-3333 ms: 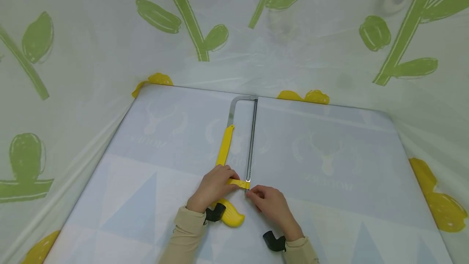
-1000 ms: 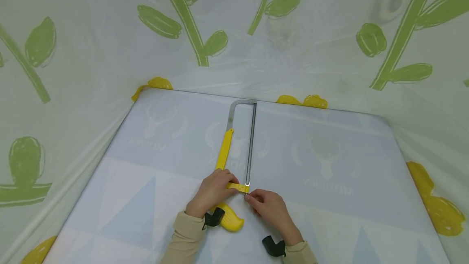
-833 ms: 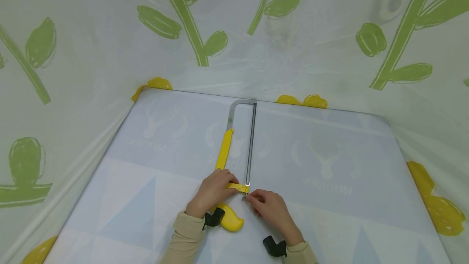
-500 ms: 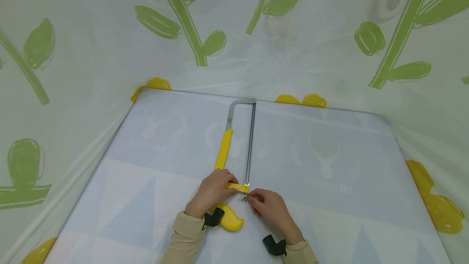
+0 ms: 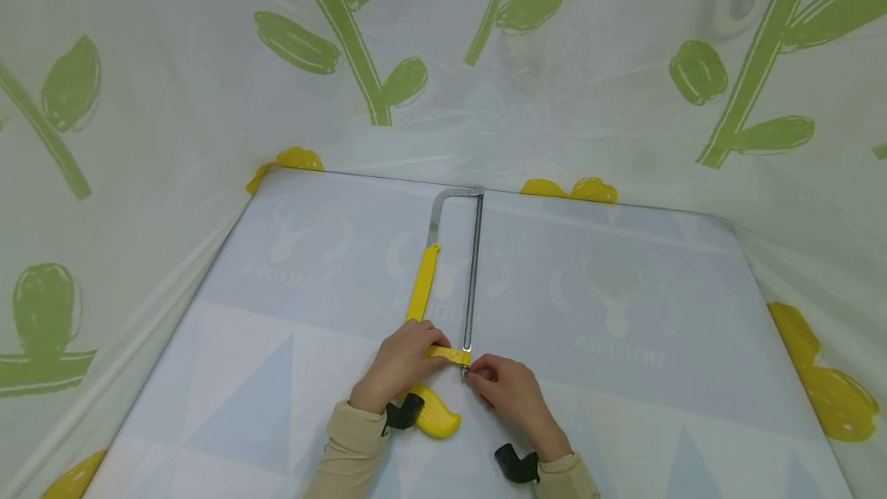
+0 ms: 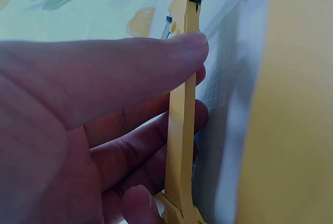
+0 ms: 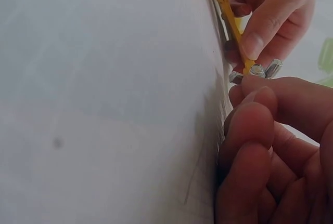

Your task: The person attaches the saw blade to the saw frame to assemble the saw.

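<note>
A hacksaw (image 5: 422,281) with a yellow frame, silver front bow and thin dark blade (image 5: 474,276) lies flat on the table, blade side to the right. My left hand (image 5: 402,360) grips the yellow crosspiece by the handle, thumb on one side and fingers on the other in the left wrist view. The yellow handle (image 5: 438,413) shows below that wrist. At the blade's near end sits a silver wing nut (image 7: 257,70). My right hand (image 5: 509,391) has its thumb and forefinger at this nut, pinching one side, with the other fingers curled.
The table (image 5: 624,406) has a pale cloth with blue triangles and faint deer-head prints. A white sheet (image 5: 554,98) with green leaf prints hangs behind and at the sides. Black fittings (image 5: 516,463) are strapped at both wrists.
The wing nut has turned: its wings showed spread half a second ago and look narrower now. My right fingertips have shifted slightly around it. My left hand and the hacksaw stay in place.
</note>
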`<state>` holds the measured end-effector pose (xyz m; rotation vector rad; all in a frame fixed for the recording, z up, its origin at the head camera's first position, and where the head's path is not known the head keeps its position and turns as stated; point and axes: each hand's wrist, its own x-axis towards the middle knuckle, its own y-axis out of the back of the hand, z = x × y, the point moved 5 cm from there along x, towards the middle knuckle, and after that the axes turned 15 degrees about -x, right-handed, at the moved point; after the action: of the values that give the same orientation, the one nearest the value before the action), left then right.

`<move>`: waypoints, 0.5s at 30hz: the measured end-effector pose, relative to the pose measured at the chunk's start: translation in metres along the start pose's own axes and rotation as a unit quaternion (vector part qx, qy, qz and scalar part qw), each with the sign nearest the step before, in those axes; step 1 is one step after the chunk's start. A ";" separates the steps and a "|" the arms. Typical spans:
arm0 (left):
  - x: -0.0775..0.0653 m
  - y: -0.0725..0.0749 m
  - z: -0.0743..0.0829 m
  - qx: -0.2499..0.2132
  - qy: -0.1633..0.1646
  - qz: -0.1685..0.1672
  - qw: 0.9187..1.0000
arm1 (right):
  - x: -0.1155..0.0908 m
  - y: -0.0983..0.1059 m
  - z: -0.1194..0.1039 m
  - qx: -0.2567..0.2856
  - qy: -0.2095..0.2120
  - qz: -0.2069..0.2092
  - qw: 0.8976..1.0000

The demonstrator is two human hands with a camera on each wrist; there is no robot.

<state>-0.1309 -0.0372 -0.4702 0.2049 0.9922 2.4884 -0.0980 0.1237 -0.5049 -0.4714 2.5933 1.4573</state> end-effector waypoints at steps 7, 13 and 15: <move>0.000 -0.002 -0.001 0.004 -0.004 0.002 1.000 | -0.001 0.001 0.001 0.001 0.012 -0.003 1.000; 0.000 -0.002 -0.001 0.003 0.002 -0.001 1.000 | -0.004 0.002 0.001 0.010 0.018 -0.018 1.000; 0.000 -0.003 -0.001 0.001 0.003 -0.001 1.000 | -0.004 0.002 0.000 0.013 0.017 -0.022 1.000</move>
<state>-0.1299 -0.0364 -0.4727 0.1971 0.9970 2.4870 -0.0947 0.1260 -0.5020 -0.5499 2.6080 1.4111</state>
